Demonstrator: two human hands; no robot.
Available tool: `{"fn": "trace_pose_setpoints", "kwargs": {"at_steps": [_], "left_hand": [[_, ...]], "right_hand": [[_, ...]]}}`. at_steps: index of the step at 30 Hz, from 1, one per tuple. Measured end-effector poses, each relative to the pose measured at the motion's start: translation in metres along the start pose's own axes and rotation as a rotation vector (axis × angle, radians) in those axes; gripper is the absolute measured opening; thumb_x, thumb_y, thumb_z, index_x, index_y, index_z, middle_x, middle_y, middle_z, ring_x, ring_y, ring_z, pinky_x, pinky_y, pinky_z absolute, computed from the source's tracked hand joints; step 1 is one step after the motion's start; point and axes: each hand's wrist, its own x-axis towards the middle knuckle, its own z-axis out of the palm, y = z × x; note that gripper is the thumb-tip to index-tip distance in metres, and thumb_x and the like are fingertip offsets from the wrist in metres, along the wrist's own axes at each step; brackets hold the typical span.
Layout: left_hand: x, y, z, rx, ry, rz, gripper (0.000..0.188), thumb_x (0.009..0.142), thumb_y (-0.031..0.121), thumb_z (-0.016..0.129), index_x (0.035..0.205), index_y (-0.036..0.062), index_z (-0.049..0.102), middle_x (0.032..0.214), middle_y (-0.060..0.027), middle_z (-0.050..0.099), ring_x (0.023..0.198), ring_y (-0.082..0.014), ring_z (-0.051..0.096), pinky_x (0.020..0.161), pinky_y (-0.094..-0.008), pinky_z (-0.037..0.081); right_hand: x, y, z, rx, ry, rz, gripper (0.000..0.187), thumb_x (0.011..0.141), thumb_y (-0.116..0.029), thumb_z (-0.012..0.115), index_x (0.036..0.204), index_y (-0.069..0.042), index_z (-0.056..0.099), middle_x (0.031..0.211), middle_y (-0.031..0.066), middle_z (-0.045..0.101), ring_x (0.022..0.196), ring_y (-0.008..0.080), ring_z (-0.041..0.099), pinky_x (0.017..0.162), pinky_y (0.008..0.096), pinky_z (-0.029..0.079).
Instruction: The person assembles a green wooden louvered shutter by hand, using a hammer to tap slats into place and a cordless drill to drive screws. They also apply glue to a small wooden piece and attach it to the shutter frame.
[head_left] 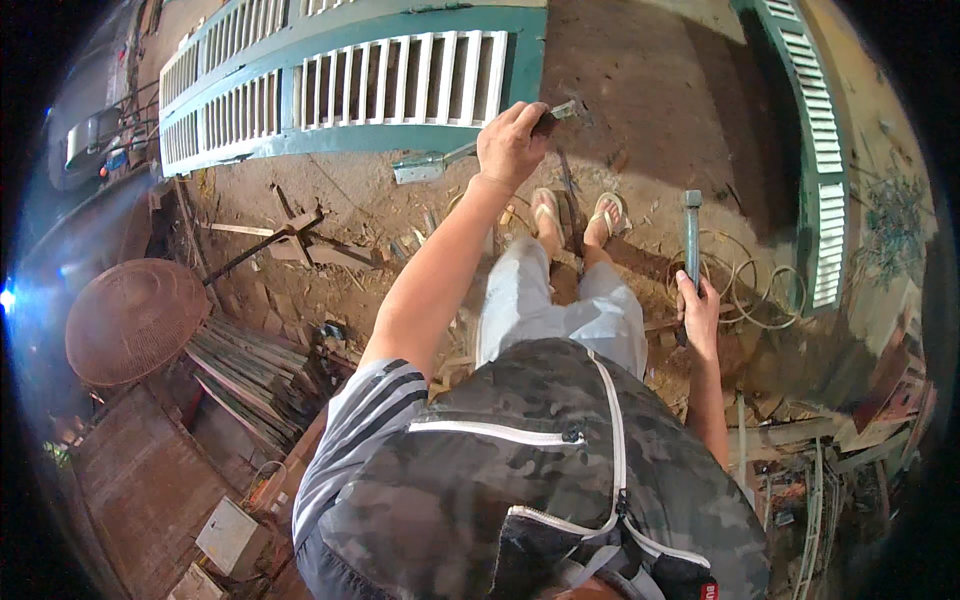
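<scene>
My right hand (701,312) is wrapped round the lower grip of a hammer (692,240), which stands upright with its square metal head at the top. Out in front, my left hand (513,145) is closed round a narrow metal bar (461,153); its exact kind I cannot make out. A dark piece and a greyish metal end show past my fingers on the right. On the other side, the bar runs toward a pale metal bracket (419,170) by the edge of a green shutter panel with white slats (400,80). Whether bar and bracket are joined I cannot tell.
Another green-and-white slatted panel (815,150) stands at right, near a coiled hose or cable (760,300). Stacked boards (250,375), a round woven basket (138,322) and a rusty metal cross-shaped piece (290,232) lie at left. Scraps litter the dirt ground around my sandalled feet.
</scene>
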Motion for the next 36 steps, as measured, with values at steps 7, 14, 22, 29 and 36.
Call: {"fn": "trace_pose_setpoints", "kwargs": {"at_steps": [7, 14, 22, 29, 36], "left_hand": [[0.007, -0.006, 0.010, -0.038, -0.008, -0.022, 0.025, 0.088, 0.022, 0.080, 0.110, 0.0158, 0.073, 0.095, -0.0045, 0.073, 0.085, -0.0330, 0.072, 0.068, -0.0433, 0.057], [-0.009, -0.014, 0.013, -0.100, -0.154, 0.119, 0.023, 0.088, 0.025, 0.080, 0.108, 0.0178, 0.072, 0.093, -0.0057, 0.072, 0.082, -0.0340, 0.072, 0.065, -0.0449, 0.057], [-0.031, -0.023, 0.011, -0.077, -0.461, 0.288, 0.028, 0.087, 0.032, 0.082, 0.104, 0.0139, 0.068, 0.089, -0.0088, 0.073, 0.080, -0.0353, 0.073, 0.064, -0.0488, 0.058], [-0.034, -0.025, 0.013, -0.055, -0.437, 0.325, 0.025, 0.086, 0.031, 0.082, 0.095, 0.0139, 0.067, 0.085, -0.0077, 0.073, 0.075, -0.0341, 0.072, 0.061, -0.0476, 0.057], [-0.023, -0.022, 0.015, 0.041, -0.493, 0.250, 0.023, 0.085, 0.024, 0.081, 0.103, 0.0146, 0.069, 0.088, -0.0094, 0.072, 0.078, -0.0358, 0.072, 0.062, -0.0476, 0.057]], "right_hand": [[0.004, -0.035, 0.010, 0.139, -0.026, -0.004, 0.039, 0.100, -0.043, 0.075, 0.094, -0.006, 0.065, 0.064, -0.0032, 0.054, 0.050, 0.0068, 0.048, 0.046, 0.0253, 0.038], [0.004, -0.078, 0.027, 0.229, 0.044, -0.155, 0.035, 0.106, -0.041, 0.068, 0.096, -0.008, 0.063, 0.070, -0.0013, 0.056, 0.056, 0.0076, 0.051, 0.049, 0.0254, 0.039], [-0.012, -0.063, 0.047, 0.347, 0.104, -0.075, 0.027, 0.105, -0.033, 0.071, 0.110, -0.010, 0.059, 0.069, -0.0013, 0.052, 0.049, 0.0090, 0.045, 0.045, 0.0255, 0.037], [-0.011, -0.027, 0.062, 0.588, 0.221, -0.097, 0.027, 0.107, -0.028, 0.067, 0.119, -0.006, 0.060, 0.069, 0.0003, 0.055, 0.052, 0.0105, 0.052, 0.045, 0.0283, 0.042], [-0.023, -0.052, 0.056, 0.750, 0.164, -0.014, 0.027, 0.107, -0.028, 0.065, 0.115, -0.009, 0.048, 0.070, -0.0005, 0.050, 0.052, 0.0097, 0.047, 0.047, 0.0273, 0.039]]}}
